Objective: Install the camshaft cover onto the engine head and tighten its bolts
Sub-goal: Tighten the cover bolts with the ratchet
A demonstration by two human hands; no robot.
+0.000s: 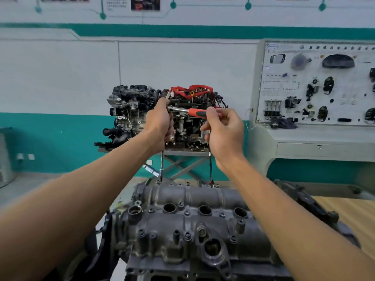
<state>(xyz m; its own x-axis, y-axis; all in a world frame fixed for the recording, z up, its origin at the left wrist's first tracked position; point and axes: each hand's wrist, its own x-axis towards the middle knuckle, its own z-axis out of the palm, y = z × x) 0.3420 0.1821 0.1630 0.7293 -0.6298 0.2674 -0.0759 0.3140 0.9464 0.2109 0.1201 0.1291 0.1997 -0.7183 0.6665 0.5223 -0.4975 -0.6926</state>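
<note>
The grey camshaft cover (188,226) lies on the engine head in the lower middle, with several bolts (186,213) standing in its holes. A ratchet (182,110) with an orange and black handle is held level, well above the cover. From its head a long thin extension bar (162,167) drops straight down to a bolt at the cover's far left edge. My left hand (160,120) is wrapped around the ratchet head and the top of the bar. My right hand (225,128) grips the end of the orange handle.
A complete engine (134,110) with red hoses stands on a scissor-leg stand behind the work. A grey training panel (316,84) with car parts fills the right. A wooden bench top (349,211) shows at the right, beside another dark engine part (316,207).
</note>
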